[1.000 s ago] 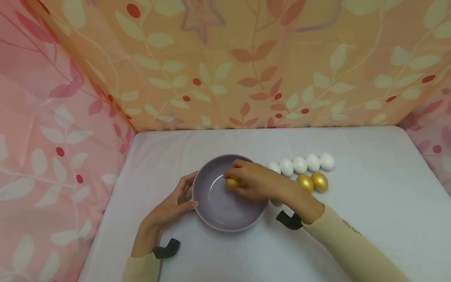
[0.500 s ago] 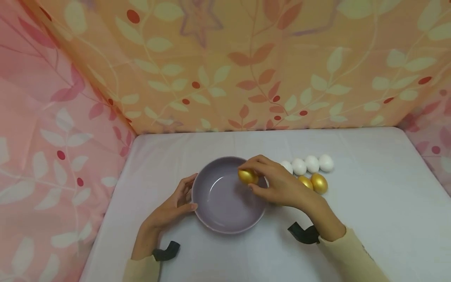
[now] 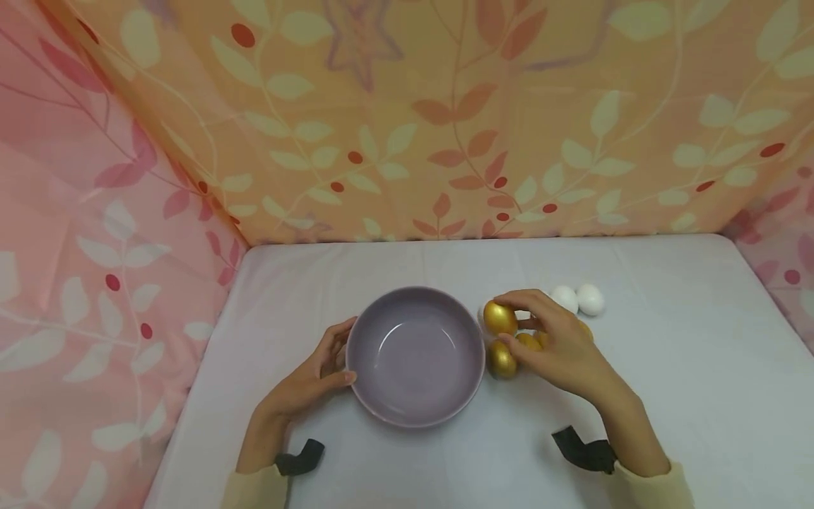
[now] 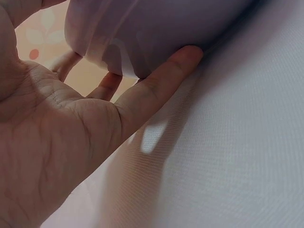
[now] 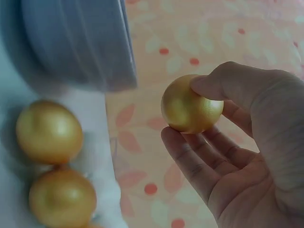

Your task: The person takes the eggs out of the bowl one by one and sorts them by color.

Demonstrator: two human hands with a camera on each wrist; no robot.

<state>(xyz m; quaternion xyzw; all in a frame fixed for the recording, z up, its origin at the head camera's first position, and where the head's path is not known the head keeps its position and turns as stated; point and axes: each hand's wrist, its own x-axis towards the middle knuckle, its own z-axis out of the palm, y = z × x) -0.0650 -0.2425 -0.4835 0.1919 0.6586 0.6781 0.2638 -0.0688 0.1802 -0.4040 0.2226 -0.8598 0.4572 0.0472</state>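
Observation:
In the head view, a purple bowl stands on the white-covered table. My left hand holds its left side, the thumb at the rim and the fingers against the outer wall; the left wrist view shows fingertips touching the bowl's underside. To the right of the bowl, my right hand pinches a golden egg between thumb and fingers, raised above the table. Another golden egg lies close to the bowl's right rim. More golden eggs lie beside it, partly hidden by the right hand.
White eggs sit in a row behind the golden ones, several of them covered by the right hand. A patterned orange cloth rises at the table's back edge, and a pink one closes the left side.
My right hand has drawn the golden egg up and rightward, out of the bowl to a spot above the other golden eggs. My left hand has stayed on the bowl.

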